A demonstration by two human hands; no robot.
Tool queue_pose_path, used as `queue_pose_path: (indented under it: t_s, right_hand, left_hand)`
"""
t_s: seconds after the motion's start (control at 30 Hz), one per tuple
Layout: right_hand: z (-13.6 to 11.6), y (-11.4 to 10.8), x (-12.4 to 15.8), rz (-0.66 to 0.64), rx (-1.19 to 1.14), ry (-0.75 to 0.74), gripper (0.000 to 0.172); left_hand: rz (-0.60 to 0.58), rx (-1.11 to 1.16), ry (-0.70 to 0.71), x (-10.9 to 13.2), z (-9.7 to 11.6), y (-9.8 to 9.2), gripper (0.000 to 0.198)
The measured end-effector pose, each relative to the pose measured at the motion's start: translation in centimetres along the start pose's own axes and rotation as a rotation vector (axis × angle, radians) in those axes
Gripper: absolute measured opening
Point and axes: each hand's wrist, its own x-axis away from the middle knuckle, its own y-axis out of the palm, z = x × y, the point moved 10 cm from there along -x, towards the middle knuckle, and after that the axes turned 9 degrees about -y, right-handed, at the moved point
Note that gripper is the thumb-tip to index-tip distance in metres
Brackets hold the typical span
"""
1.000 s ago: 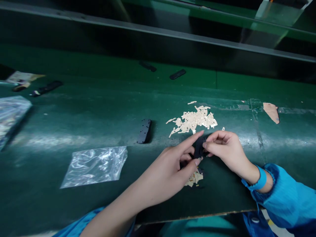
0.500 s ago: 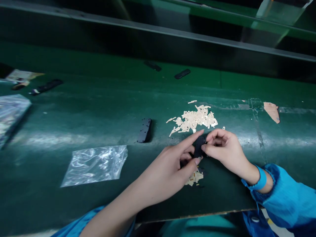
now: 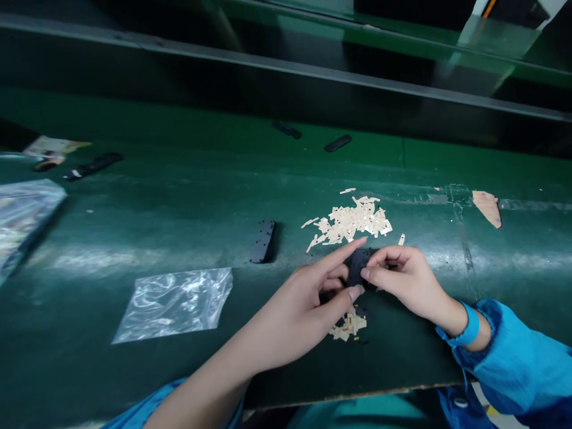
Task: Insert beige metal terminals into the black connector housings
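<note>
My left hand (image 3: 306,301) grips a small dark plastic part (image 3: 356,267) between thumb and fingers, its index finger stretched out past the part's upper end. At the right side of that part, my right hand (image 3: 409,279) has thumb and index finger pinched together against it. Whether a smaller piece lies in this pinch I cannot tell. Just beyond the hands is a loose pile of pale cream flat pieces (image 3: 357,220). Below my left hand's fingertips lies a smaller heap of cream and dark scraps (image 3: 351,326), partly covered by the hand.
Left of the hands, a black oblong part (image 3: 263,241) rests on the green table (image 3: 187,208). A clear plastic bag (image 3: 174,307) lies nearer. Several dark strips (image 3: 338,143) are at the back and left. A filled bag (image 3: 24,214) sits far left, a tan scrap (image 3: 487,208) right.
The right hand's fingertips have shifted slightly left over the dark part. The left hand keeps its hold. The whole view has moved a little, with the table things appearing slightly lower.
</note>
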Motion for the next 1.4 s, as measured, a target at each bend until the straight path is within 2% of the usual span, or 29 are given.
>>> queue_pose_path:
  t_s: [0.13,0.27,0.37,0.77,1.1,1.4]
  right_hand:
    - [-0.12,0.10,-0.01,-0.011,-0.042,-0.015,0.016]
    - [-0.22,-0.43,-0.13,0.025,-0.011,-0.049,0.015]
    - [-0.19,-0.56,-0.16,0.037,0.004,-0.060,0.014]
    - [0.17,-0.82,-0.06,0.065,0.016,-0.050,0.017]
    - [0.20,-0.45,0.02,0.031,-0.016,0.001,0.017]
    - [0.06,-0.12,0.13,0.059,0.052,0.000,0.030]
  left_hand:
    - [-0.034,0.063,-0.029,-0.22,-0.11,0.19,0.067]
    - [0.054,0.025,-0.005,-0.49,-0.22,-0.32,0.072]
    - [0.085,-0.040,0.002,-0.52,-0.35,-0.41,0.068]
    - [0.023,-0.009,-0.041,-0.43,-0.44,0.05,0.068]
    - [-0.054,0.159,-0.118,-0.53,-0.68,0.16,0.067]
    - [0.095,0.054,0.006,-0.35,-0.36,-0.25,0.062]
